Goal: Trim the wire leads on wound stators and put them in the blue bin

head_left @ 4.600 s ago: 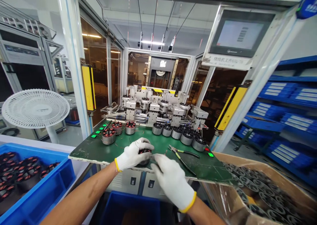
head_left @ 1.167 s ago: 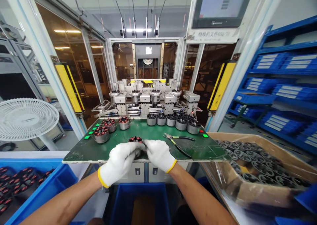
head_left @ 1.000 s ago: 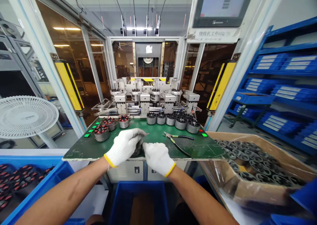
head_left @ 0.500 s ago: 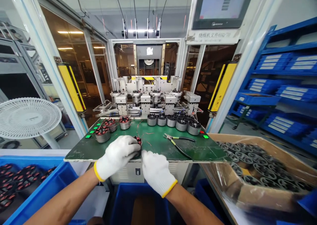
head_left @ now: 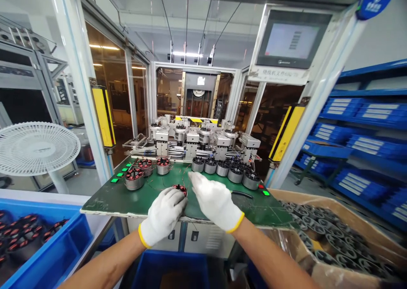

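**Winding cell, contents as found.**

Coil winding machine (head_left: 190, 140): steel station heads in a row, behind yellow light curtains (head_left: 103, 117).

Green-topped table (head_left: 104, 204): carries the work.

Cardboard box (head_left: 330, 274), lower right: packed with bare stator cores (head_left: 330, 251), apparently unwound stock, many remaining.

Blue plastic bin (head_left: 60, 255), lower left: holds finished-looking stators with red and copper windings (head_left: 28, 238).

On the table, left side: three wound stators (head_left: 134, 179), in steel sleeves, apparently done. Right side: a row of dark unwound stators (head_left: 235, 175), about five, possibly more behind, apparently yet to be processed.

Left hand (head_left: 163, 217), white glove: clasped against the near side of a wound stator (head_left: 180, 190), which sits at the table's front centre, partly hidden.

Right hand (head_left: 214, 202), white glove: raised, fingers extended, empty, just beside that stator.

Pliers (head_left: 241, 194): green handles, mostly hidden behind the right hand.
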The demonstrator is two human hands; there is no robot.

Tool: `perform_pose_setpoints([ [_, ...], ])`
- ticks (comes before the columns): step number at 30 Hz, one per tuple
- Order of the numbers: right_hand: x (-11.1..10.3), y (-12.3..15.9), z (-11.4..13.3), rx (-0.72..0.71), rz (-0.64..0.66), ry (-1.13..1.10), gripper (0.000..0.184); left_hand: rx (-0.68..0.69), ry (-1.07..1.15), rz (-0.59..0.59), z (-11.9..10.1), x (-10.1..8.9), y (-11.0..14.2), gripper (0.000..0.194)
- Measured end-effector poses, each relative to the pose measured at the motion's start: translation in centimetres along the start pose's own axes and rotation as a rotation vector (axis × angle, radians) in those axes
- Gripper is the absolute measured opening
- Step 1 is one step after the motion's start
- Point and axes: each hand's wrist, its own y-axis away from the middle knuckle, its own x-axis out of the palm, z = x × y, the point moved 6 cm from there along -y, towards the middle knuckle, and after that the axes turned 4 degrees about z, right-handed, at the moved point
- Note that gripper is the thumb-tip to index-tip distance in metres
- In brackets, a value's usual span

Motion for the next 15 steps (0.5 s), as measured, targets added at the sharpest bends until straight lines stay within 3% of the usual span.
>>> perform_pose_setpoints([
  [4, 1.3, -0.2, -1.0, 0.006, 0.113, 0.098, 0.035, -0.027, 0.05, 0.005, 0.5, 0.5, 0.4, 0.023],
  [7, 2.2, 1.0, -0.4, -0.022, 0.251, 0.052, 0.022, -0.133, 0.105, 0.052, 1.7, 0.7, 0.3, 0.022],
  [11, 4.1, 2.9, 3.3, -0.124, 0.453, -0.088, 0.013, -0.299, 0.165, 0.305, 3.1, 0.5, -1.8, 0.018],
  [15, 4.0, 3.1, 6.2, -0.091, 0.404, -0.19, 0.016, -0.368, 0.198, 0.525, 3.5, -0.3, -4.1, 0.014],
])
